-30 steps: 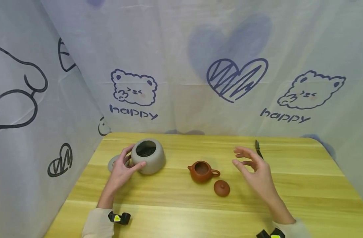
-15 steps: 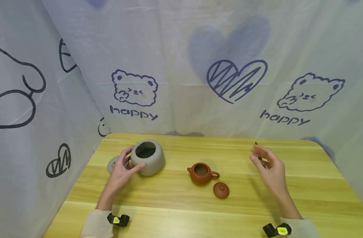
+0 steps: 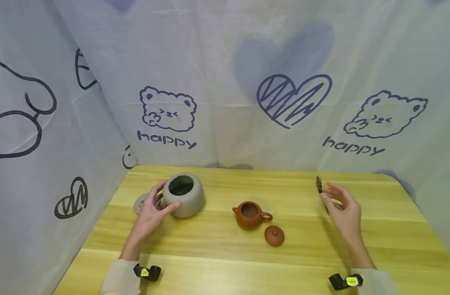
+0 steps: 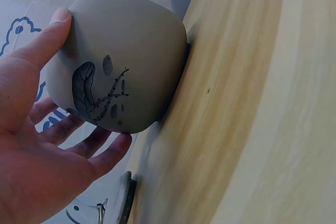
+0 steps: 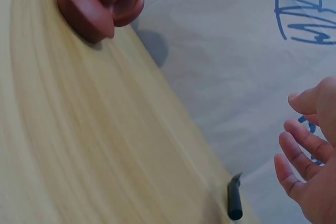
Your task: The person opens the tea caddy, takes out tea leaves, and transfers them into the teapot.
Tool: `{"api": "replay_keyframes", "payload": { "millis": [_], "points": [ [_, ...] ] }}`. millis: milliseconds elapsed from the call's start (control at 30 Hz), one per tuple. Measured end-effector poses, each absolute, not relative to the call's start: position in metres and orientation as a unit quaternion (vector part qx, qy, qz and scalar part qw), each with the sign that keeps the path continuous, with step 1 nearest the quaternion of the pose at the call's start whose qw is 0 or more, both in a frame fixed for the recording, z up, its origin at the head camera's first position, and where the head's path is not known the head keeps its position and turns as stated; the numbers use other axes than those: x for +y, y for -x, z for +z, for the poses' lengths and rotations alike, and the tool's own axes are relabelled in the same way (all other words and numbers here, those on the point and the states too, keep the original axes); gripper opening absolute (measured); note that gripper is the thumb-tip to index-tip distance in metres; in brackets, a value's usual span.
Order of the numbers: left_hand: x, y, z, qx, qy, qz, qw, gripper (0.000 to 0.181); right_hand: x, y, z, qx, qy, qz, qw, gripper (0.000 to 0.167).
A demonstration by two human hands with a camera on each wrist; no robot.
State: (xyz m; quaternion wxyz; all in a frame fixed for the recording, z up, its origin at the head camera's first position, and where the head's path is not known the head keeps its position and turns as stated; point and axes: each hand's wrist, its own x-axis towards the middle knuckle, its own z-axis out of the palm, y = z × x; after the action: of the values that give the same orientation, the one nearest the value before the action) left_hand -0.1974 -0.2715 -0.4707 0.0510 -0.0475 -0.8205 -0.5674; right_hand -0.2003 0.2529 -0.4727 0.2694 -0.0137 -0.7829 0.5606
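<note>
Thumb and fingers of the left hand (image 3: 153,209) grip the grey jar (image 3: 192,203) left of centre, the right hand (image 3: 346,209), loosely spread at right, nears the unlifted dark tool (image 3: 319,184), and jar lid (image 3: 137,203) and teapot lid (image 3: 274,236) are already off.

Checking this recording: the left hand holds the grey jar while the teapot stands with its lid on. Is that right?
Not quite: the teapot lid is off, lying on the table beside the teapot, as the head view shows. The left hand does hold the grey jar.
</note>
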Motion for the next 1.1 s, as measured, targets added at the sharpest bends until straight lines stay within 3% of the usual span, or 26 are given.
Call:
{"api": "replay_keyframes", "payload": {
  "millis": [467,1100],
  "points": [
    [-0.271,0.201,-0.474,-0.818,0.045,-0.571,0.055,0.085,0.276,0.204,-0.506,-0.811,0.056,0.534,0.233,0.039],
    [-0.272,0.201,-0.468,-0.818,0.044,-0.571,0.05,0.086,0.285,0.206,-0.516,-0.861,0.071,0.476,0.164,0.043]
  ]
}}
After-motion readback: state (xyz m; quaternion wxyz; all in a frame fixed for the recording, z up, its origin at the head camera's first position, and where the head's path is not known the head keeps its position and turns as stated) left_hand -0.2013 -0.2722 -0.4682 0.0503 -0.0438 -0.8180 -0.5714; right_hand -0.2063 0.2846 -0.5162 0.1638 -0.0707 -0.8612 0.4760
